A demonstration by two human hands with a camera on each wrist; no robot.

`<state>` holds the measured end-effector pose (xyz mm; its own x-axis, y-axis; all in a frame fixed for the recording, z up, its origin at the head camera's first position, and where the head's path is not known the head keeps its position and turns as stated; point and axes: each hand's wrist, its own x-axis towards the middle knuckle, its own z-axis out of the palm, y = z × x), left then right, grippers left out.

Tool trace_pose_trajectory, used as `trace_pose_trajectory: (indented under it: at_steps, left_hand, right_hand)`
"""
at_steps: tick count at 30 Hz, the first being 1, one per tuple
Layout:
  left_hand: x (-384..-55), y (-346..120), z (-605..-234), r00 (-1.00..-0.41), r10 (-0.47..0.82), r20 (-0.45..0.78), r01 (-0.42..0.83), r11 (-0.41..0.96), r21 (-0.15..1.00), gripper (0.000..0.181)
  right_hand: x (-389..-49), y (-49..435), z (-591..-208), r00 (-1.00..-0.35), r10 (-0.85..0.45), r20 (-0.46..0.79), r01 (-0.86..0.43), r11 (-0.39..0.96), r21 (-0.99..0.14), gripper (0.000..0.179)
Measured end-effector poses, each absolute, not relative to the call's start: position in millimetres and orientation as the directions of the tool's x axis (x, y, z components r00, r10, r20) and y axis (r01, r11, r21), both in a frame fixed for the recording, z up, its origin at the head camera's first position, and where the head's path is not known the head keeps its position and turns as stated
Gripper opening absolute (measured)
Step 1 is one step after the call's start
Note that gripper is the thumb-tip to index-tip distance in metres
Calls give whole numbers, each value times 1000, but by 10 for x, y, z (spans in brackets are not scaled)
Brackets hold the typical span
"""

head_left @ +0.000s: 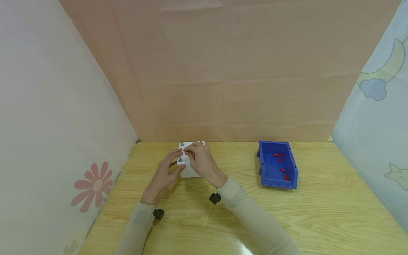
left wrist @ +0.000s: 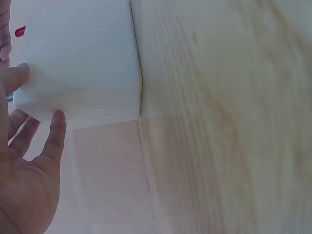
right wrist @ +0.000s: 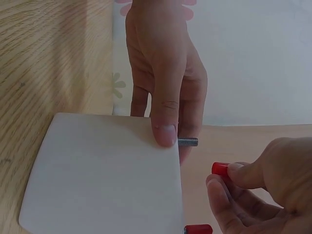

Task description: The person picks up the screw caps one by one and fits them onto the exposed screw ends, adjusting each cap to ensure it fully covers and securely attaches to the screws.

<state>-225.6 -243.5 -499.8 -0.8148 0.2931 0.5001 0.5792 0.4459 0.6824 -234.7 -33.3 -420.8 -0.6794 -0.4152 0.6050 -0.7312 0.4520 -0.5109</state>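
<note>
A white block (head_left: 190, 172) stands at the table's back left, with metal bolts (head_left: 180, 159) sticking up from its top. My left hand (head_left: 163, 175) grips its left side; in the right wrist view the thumb (right wrist: 165, 134) lies on the front face beside a bare bolt (right wrist: 188, 142). Above the block, my right hand (head_left: 204, 162) pinches a small red cap (right wrist: 219, 168) between thumb and finger, apart from that bolt. Another red cap (right wrist: 199, 229) sits over a bolt at the lower edge of that view.
To the right stands a blue bin (head_left: 276, 182) with several red caps (head_left: 282, 170) inside. A brown sheet (head_left: 255, 88) rises behind the table (head_left: 236, 166), and patterned walls flank it. A thin pale strip (head_left: 207, 216) hangs near the right wrist.
</note>
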Motion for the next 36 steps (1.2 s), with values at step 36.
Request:
trace_pose_trajectory:
  at_steps: [36]
  left_hand:
    - [-2251, -2433, -4981, -803, 308, 511, 596, 445, 668, 49]
  right_hand:
    - [-2351, -483, -4363, -669, -397, 628, -743, 378, -552, 15]
